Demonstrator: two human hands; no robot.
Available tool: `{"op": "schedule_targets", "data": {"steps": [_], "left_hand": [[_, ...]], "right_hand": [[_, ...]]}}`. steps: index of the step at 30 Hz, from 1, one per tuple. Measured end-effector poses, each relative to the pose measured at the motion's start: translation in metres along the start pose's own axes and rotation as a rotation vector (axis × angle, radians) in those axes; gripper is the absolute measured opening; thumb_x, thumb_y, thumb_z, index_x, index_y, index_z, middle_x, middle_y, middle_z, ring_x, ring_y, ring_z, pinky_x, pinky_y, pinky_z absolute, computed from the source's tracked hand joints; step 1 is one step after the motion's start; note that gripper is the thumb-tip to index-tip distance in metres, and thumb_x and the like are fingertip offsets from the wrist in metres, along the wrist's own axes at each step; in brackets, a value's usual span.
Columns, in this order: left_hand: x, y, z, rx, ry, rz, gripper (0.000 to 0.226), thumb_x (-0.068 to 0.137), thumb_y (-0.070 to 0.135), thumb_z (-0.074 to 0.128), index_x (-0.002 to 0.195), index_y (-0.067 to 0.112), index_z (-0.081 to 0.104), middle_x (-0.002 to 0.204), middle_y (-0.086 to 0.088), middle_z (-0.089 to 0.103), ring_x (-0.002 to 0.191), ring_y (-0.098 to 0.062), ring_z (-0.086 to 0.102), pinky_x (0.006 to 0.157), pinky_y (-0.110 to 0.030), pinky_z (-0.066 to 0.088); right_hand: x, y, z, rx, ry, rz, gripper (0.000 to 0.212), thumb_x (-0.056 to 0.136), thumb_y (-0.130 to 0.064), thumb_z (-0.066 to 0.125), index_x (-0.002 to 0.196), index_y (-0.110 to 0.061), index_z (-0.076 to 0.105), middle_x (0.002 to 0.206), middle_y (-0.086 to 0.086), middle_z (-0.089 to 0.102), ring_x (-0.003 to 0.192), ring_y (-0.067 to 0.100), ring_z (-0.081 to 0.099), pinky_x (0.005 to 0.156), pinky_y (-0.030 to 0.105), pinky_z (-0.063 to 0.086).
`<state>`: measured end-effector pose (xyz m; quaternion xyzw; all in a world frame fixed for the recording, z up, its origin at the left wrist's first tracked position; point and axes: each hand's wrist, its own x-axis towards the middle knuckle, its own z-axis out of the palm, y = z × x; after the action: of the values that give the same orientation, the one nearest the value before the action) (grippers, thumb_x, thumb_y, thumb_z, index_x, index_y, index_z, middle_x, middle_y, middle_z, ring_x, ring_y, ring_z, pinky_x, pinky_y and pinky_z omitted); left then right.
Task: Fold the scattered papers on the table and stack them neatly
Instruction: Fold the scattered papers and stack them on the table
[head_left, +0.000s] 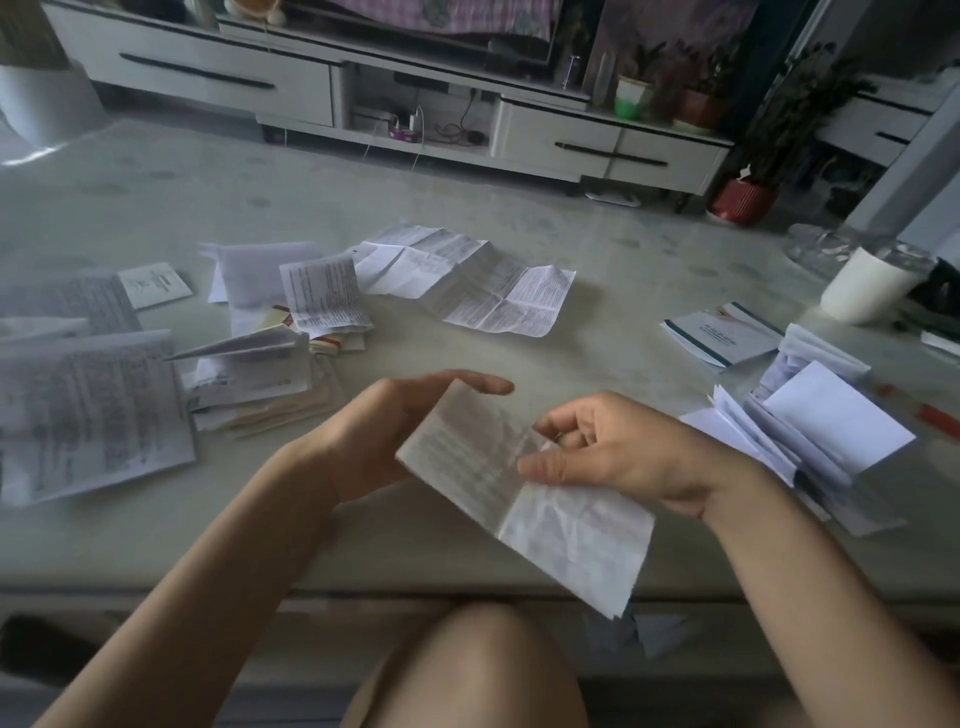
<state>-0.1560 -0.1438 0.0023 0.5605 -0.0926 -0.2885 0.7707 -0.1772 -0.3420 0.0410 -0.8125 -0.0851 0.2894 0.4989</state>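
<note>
I hold a long printed paper strip (524, 493) over the near table edge, creased across its middle. My left hand (384, 431) supports its far end from underneath with fingers fairly straight. My right hand (608, 452) pinches the strip near the crease between thumb and fingers. A pile of folded white papers (810, 431) lies at the right. Unfolded, crumpled sheets (467, 280) lie in the table's middle, and more loose papers (88, 410) are heaped on the left.
A white cylinder (867, 286) and a booklet (722, 332) sit at the right of the pale table (597, 364). A red pen (935, 415) lies by the folded pile. My knee (467, 670) is below the table edge. A TV cabinet stands behind.
</note>
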Motion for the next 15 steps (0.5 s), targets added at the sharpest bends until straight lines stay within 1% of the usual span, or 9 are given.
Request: {"op": "schedule_targets", "data": {"steps": [3, 4, 5, 7, 8, 9, 11, 13, 15], "left_hand": [[0.002, 0.002, -0.006, -0.222, 0.063, -0.009, 0.066, 0.075, 0.058, 0.037, 0.101, 0.006, 0.066, 0.09, -0.016, 0.07, 0.075, -0.026, 0.069, 0.062, -0.033, 0.057], [0.002, 0.002, -0.006, -0.209, 0.061, -0.003, 0.076, 0.074, 0.066, 0.033, 0.104, 0.005, 0.066, 0.096, -0.016, 0.071, 0.081, -0.027, 0.07, 0.068, -0.035, 0.058], [0.003, 0.001, -0.007, -0.145, 0.053, 0.02, 0.077, 0.075, 0.068, 0.036, 0.107, 0.005, 0.066, 0.102, -0.016, 0.07, 0.089, -0.028, 0.069, 0.076, -0.037, 0.057], [0.003, -0.003, -0.001, 0.027, 0.077, 0.109, 0.051, 0.08, 0.048, 0.058, 0.107, 0.005, 0.066, 0.103, -0.014, 0.07, 0.092, -0.026, 0.068, 0.081, -0.035, 0.056], [0.003, -0.005, 0.0, 0.072, 0.133, 0.155, 0.036, 0.077, 0.031, 0.069, 0.102, 0.006, 0.066, 0.096, -0.011, 0.071, 0.085, -0.023, 0.068, 0.077, -0.031, 0.056], [0.004, -0.007, 0.0, 0.098, 0.205, 0.191, 0.029, 0.071, 0.02, 0.073, 0.097, 0.006, 0.067, 0.089, -0.008, 0.071, 0.079, -0.02, 0.067, 0.074, -0.03, 0.056], [0.006, -0.009, -0.003, 0.116, 0.279, 0.22, 0.032, 0.063, 0.016, 0.073, 0.092, 0.007, 0.068, 0.085, -0.008, 0.07, 0.076, -0.018, 0.065, 0.074, -0.031, 0.056], [0.006, -0.008, -0.005, 0.129, 0.264, 0.206, 0.031, 0.06, 0.013, 0.08, 0.089, 0.009, 0.071, 0.087, -0.011, 0.071, 0.076, -0.019, 0.066, 0.075, -0.032, 0.056], [0.007, -0.006, -0.006, 0.183, 0.222, 0.201, 0.026, 0.058, 0.009, 0.082, 0.083, 0.012, 0.073, 0.079, -0.006, 0.071, 0.069, -0.013, 0.066, 0.066, -0.023, 0.056]], "right_hand": [[0.006, 0.004, -0.003, 0.045, 0.218, -0.045, 0.029, 0.075, -0.017, 0.072, 0.096, 0.001, 0.063, 0.09, 0.018, 0.071, 0.075, 0.02, 0.067, 0.071, 0.027, 0.055], [0.007, 0.005, -0.003, 0.058, 0.247, -0.061, 0.025, 0.077, -0.016, 0.071, 0.094, 0.0, 0.064, 0.088, 0.015, 0.071, 0.074, 0.018, 0.068, 0.07, 0.026, 0.055], [0.009, 0.006, -0.002, 0.064, 0.255, -0.072, 0.024, 0.078, -0.016, 0.071, 0.094, 0.0, 0.063, 0.088, 0.014, 0.071, 0.075, 0.017, 0.068, 0.07, 0.026, 0.055], [0.011, 0.006, 0.002, 0.051, 0.251, -0.085, 0.025, 0.08, -0.016, 0.069, 0.097, 0.001, 0.063, 0.09, 0.014, 0.072, 0.078, 0.019, 0.068, 0.073, 0.029, 0.055], [0.012, 0.005, 0.005, 0.032, 0.251, -0.095, 0.024, 0.082, -0.017, 0.068, 0.097, 0.001, 0.063, 0.091, 0.015, 0.071, 0.079, 0.02, 0.068, 0.074, 0.031, 0.055], [0.012, 0.005, 0.007, 0.014, 0.255, -0.112, 0.023, 0.083, -0.018, 0.066, 0.097, 0.0, 0.064, 0.093, 0.016, 0.071, 0.08, 0.021, 0.068, 0.077, 0.034, 0.055], [0.015, 0.005, 0.01, -0.008, 0.277, -0.146, 0.023, 0.087, -0.021, 0.062, 0.097, 0.0, 0.065, 0.097, 0.021, 0.069, 0.084, 0.029, 0.067, 0.082, 0.041, 0.053], [0.016, 0.003, 0.009, -0.018, 0.279, -0.146, 0.025, 0.088, -0.021, 0.06, 0.096, 0.002, 0.066, 0.097, 0.024, 0.068, 0.088, 0.036, 0.066, 0.083, 0.043, 0.052], [0.017, -0.001, 0.004, -0.024, 0.233, -0.115, 0.017, 0.087, -0.017, 0.062, 0.089, -0.001, 0.069, 0.086, 0.015, 0.071, 0.077, 0.024, 0.068, 0.073, 0.03, 0.054]]}}
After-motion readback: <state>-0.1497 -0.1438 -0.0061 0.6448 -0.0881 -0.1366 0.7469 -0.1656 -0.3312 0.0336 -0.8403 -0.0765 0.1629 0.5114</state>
